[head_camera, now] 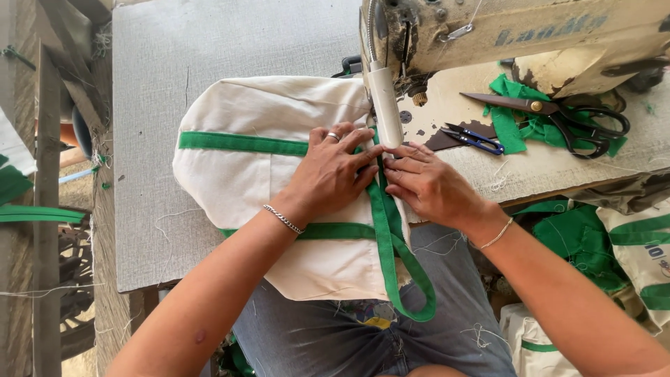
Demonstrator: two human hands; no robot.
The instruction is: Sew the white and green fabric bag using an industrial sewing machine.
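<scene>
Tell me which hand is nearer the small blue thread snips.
Right. The right hand lies just below-left of the thread snips; the left hand presses the cream bag farther left.

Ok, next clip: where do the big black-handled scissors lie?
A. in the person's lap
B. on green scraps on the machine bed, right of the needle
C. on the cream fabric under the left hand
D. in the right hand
B: the large scissors rest on green scraps on the sewing machine bed, apart from both hands, which press the cream fabric.
</scene>
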